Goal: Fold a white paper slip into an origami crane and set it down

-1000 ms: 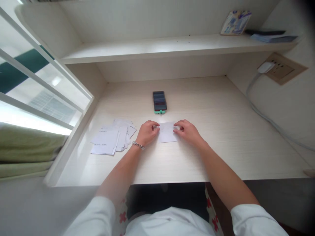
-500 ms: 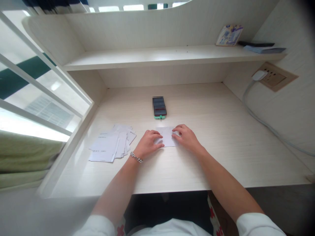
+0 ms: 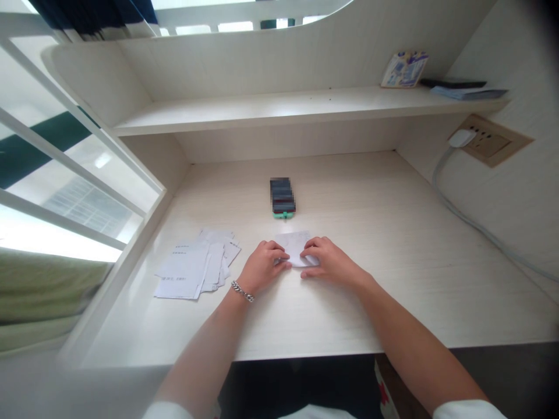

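Observation:
Both my hands rest on the desk around a small folded sheet of white paper (image 3: pixel 294 247). My left hand (image 3: pixel 263 267) grips its left edge, with a silver chain bracelet (image 3: pixel 242 291) on the wrist. My right hand (image 3: pixel 329 262) grips its right side, and the fingers hide part of the sheet. Beyond the hands lies a phone in a mint-green case (image 3: pixel 282 199), its screen pixelated. A loose pile of printed white papers (image 3: pixel 192 270) lies left of my left hand, not touching it.
The pale wood desk (image 3: pixel 384 262) has walls at the back and right. A shelf (image 3: pixel 283 113) above holds a booklet (image 3: pixel 404 69) and flat dark items. A white plug (image 3: pixel 461 138) sits in a wall socket, its grey cable running down. A window and green fabric lie left.
My hands have moved closer together over the paper and cover more of it. The view has tilted upward, so the desk sits lower in the picture.

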A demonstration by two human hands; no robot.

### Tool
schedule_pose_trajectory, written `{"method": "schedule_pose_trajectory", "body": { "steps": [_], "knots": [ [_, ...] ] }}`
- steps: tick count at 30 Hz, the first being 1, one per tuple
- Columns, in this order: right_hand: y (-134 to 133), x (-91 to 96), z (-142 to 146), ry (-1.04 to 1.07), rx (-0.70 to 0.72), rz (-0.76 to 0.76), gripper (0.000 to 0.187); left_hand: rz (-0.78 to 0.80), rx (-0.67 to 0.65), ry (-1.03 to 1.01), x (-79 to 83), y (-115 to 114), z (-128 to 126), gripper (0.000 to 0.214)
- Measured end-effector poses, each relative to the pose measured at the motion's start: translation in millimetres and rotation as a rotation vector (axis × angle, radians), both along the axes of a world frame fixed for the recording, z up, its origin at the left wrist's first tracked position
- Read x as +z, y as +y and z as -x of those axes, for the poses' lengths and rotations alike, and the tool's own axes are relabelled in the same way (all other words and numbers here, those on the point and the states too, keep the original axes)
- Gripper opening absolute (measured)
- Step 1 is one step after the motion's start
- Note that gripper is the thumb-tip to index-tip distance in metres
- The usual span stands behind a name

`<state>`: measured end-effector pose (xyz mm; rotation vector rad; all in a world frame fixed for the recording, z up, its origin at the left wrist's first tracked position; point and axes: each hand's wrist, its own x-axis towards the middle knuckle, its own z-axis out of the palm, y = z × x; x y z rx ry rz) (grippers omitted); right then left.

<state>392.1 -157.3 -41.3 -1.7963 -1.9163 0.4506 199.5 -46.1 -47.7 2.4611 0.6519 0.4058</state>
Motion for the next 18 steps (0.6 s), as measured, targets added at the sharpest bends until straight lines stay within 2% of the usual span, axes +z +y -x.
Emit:
{"method": "schedule_pose_trajectory", "body": {
  "steps": [4,11,15,18],
  "knots": [
    [0,-1.7,-4,0.022,0.03,-0.011,0.025,0.053,0.002,-0.017,4.8,2,0,0.023],
    [4,-1.2,-4,0.087,-0.033,-0.007,0.024,0.096,-0.056,-0.001,14.8,1,3,0.035],
    [5,0.0,-2,0.144,-0.148,0.031,0.018,0.097,-0.021,0.019,15.9,0,1,0.025],
    [6,-1.0,-3,0.196,-0.249,0.034,0.014,0.094,0.052,0.046,17.2,-1,-2,0.031]
  ]
}}
